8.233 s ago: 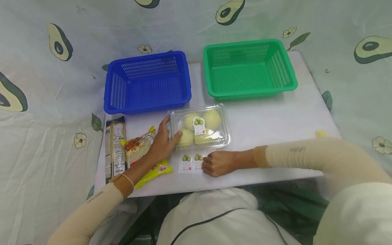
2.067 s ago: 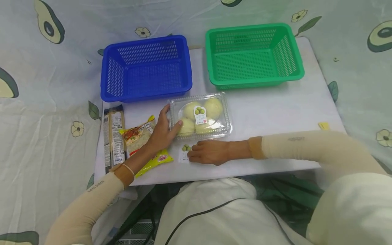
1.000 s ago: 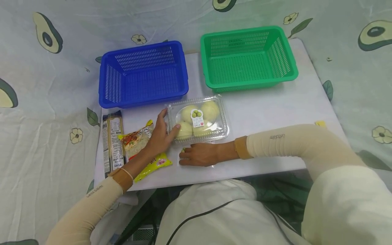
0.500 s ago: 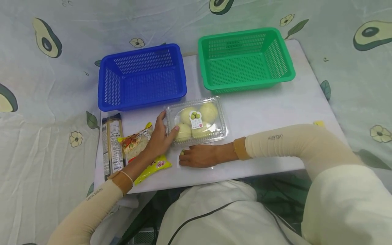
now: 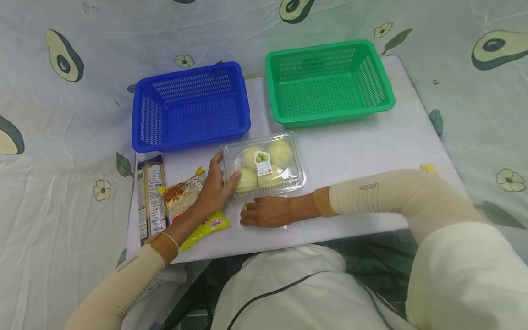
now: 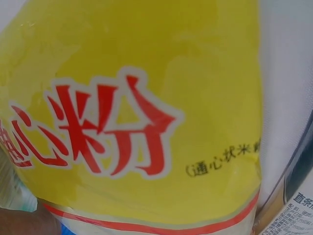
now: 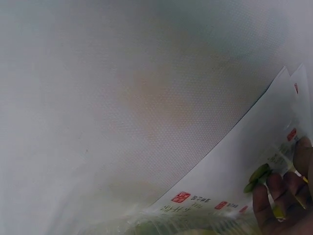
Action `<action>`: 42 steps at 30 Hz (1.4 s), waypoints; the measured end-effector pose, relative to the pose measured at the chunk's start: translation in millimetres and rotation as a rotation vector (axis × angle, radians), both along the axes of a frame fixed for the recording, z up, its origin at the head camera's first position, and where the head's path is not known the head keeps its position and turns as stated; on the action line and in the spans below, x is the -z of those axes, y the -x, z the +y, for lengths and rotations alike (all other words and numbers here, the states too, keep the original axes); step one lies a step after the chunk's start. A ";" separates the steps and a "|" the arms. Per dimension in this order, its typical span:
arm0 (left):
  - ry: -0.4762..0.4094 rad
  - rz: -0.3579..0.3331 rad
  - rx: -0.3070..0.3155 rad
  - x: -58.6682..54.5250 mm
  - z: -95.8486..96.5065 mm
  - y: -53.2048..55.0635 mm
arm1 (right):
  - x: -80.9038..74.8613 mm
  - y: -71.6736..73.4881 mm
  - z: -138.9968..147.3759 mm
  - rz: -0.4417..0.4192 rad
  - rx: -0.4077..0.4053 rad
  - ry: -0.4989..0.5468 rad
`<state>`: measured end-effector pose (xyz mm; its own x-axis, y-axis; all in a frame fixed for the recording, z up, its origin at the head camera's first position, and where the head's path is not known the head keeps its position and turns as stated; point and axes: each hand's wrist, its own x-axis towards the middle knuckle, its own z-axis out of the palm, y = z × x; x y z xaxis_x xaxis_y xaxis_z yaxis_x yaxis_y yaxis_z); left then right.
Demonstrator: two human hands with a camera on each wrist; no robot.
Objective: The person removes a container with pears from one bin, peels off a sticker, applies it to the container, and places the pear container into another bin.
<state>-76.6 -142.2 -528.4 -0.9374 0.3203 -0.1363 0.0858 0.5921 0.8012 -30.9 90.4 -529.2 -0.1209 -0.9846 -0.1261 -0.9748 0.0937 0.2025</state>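
Note:
A clear plastic clamshell box (image 5: 299, 176) of pale green buns lies mid-table, a fruit label (image 5: 264, 163) on its lid. My left hand (image 5: 214, 185) holds its left end, thumb over the lid and fingers along the side. Below the box, my right hand (image 5: 268, 211) lies over a white label sheet (image 5: 286, 226), covering most of it. In the right wrist view its fingers (image 7: 281, 188) touch the sheet beside a printed green fruit. A yellow bag of rice noodles (image 5: 214, 223) lies under my left forearm and fills the left wrist view (image 6: 215, 88).
A blue basket (image 5: 191, 143) stands at the back left, a green basket (image 5: 330, 120) at the back right. A long pack of noodles (image 5: 153, 197) lies at the table's left edge. A small yellow piece (image 5: 429, 169) sits near the right edge.
Since the first frame, my right hand has moved left along the sheet, covering labels that showed before. My left hand keeps its hold on the box. In the last second both hands stay nearly still.

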 end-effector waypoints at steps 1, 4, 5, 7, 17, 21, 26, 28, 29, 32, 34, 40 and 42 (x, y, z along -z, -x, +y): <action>0.001 -0.001 0.000 -0.2 -0.1 -0.2 | 0.2 0.2 -0.3 -0.002 -0.001 0.003; 0.001 0.002 0.000 -0.6 -0.5 -0.5 | 2.1 0.7 -0.5 -0.005 -0.002 0.006; 0.001 0.002 0.000 -0.7 -0.6 -0.6 | 2.7 0.7 -0.7 -0.005 -0.001 0.006; 0.001 -0.001 0.000 -0.6 -1.0 -0.9 | 4.3 0.5 -0.7 -0.002 0.001 0.003; 0.003 0.007 -0.007 0.7 -0.9 -1.4 | 8.3 1.8 0.1 -0.014 -0.006 0.014; -0.002 0.008 -0.004 0.0 0.0 -0.6 | 18.4 3.6 2.4 -0.032 -0.008 0.037; -0.011 0.013 -0.001 -1.1 0.5 0.3 | 30.5 5.9 4.7 -0.052 -0.006 0.057; -0.012 0.014 0.000 -1.1 0.4 0.4 | 21.7 5.7 4.6 -0.097 0.005 0.036; -0.011 0.013 0.001 -1.2 0.3 0.3 | 17.4 5.5 4.9 -0.124 0.010 0.020; -0.008 0.007 -0.001 -2.1 0.2 -0.3 | 6.9 7.4 4.3 -0.180 0.026 -0.036; -0.007 0.004 -0.004 -2.8 0.3 -0.8 | 4.7 9.3 4.3 -0.195 0.028 -0.066; -0.009 0.009 -0.008 -3.0 0.8 -1.6 | 1.6 12.1 3.0 -0.170 0.012 -0.117; -0.008 0.009 -0.007 -2.7 0.9 -1.6 | 1.7 12.0 2.5 -0.145 0.005 -0.128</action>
